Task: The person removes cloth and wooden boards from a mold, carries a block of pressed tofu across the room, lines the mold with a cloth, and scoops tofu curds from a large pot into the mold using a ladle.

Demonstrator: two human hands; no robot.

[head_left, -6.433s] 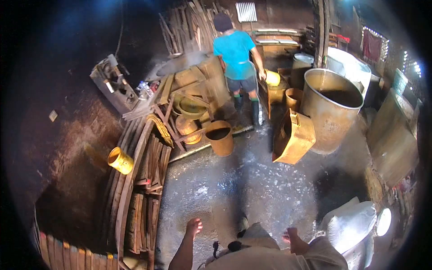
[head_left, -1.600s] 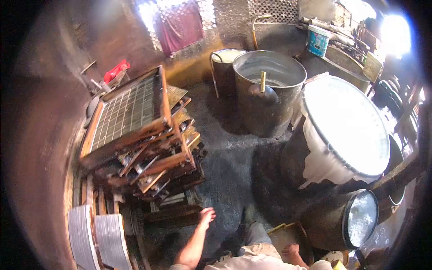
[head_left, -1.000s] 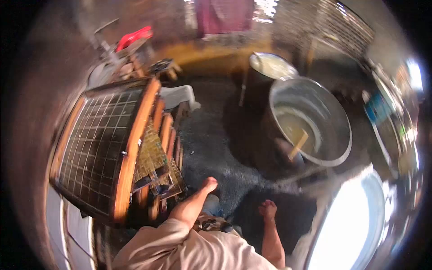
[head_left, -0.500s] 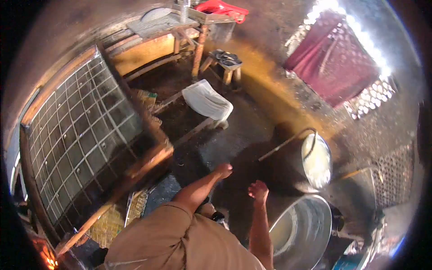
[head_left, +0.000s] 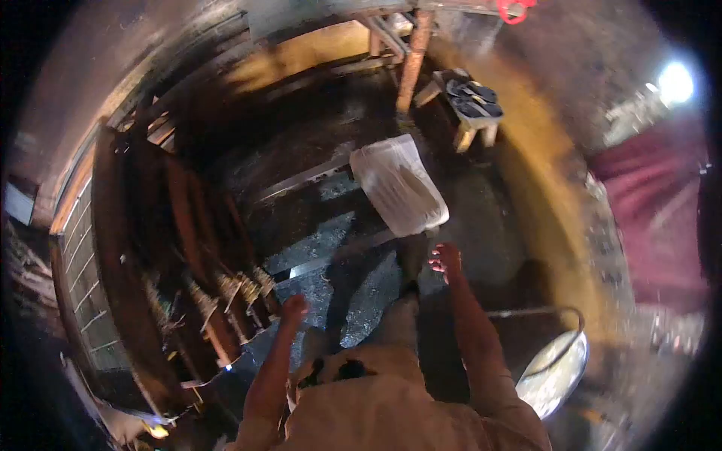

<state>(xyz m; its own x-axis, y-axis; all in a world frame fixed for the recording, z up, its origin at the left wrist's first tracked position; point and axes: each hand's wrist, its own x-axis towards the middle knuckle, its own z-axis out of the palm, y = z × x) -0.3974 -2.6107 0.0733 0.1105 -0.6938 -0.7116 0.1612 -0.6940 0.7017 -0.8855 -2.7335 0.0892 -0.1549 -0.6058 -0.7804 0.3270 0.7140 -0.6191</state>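
Person standing in light clothes, head tipped down. Left hand (head_left: 295, 307) is out low by the near end of the stacked dark wooden frames with reddish-brown edges (head_left: 180, 203). It's held narrow, fingers bunched; can't tell if it's closed. Right hand (head_left: 449, 259) is half open, fingers spread, nothing in it, just short of the pale rumpled cloth-like sheet (head_left: 398, 184), visible gap between.

Near risk: the frames' rough, uneven ends sit beside the left forearm. A turn that way could scrape skin or snag a sleeve. Stack looks uneven too; a knock might shift it.

On the right side, the round metal-rimmed vessel with whitish contents (head_left: 553, 376) has a thin curved dark hose or handle (head_left: 575, 314) reaching out from it. An elbow or shin catching that could tug the vessel or slop it.

Ahead, a thin pale rail (head_left: 323, 263) runs low across the dark, wet-looking floor (head_left: 368, 301). Toe catch plus poor grip = trip. The sheet lies beyond that rail, at its right end; its support is hidden. Weight put on one edge might tip or slide it.

Farther: small wooden stool with dark sandals (head_left: 477, 101); a bump could drop them.
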